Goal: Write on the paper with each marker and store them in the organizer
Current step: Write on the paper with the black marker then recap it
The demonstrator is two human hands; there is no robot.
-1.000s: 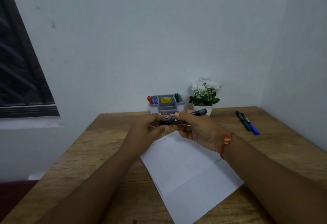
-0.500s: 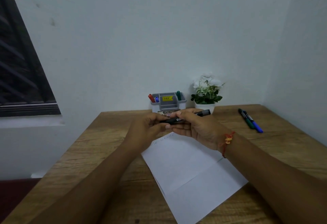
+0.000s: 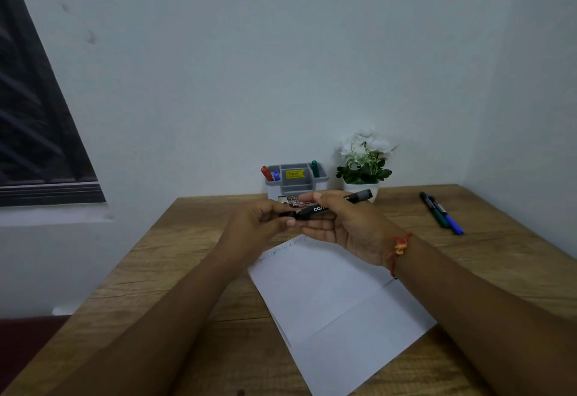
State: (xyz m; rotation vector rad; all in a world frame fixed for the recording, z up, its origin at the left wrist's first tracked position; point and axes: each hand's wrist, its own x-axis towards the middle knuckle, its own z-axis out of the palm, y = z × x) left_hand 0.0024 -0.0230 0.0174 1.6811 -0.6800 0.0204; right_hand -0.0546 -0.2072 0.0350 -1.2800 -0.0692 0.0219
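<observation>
A black marker (image 3: 324,208) is held above the paper's (image 3: 337,295) far edge, body clamped in the right hand (image 3: 346,227), cap end pinched by the left hand (image 3: 265,223). Likely step: capping or uncapping, cannot tell which. Organizer (image 3: 296,181) at the desk's (image 3: 175,270) far edge; two markers (image 3: 441,213) wait near the right edge.

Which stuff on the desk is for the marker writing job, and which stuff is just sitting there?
For the job:
- black marker, held by the left hand and right hand
- paper
- grey organizer with red, blue and green markers in it
- green marker and blue marker lying on the desk

Just sitting there:
- white flower pot
- window
</observation>
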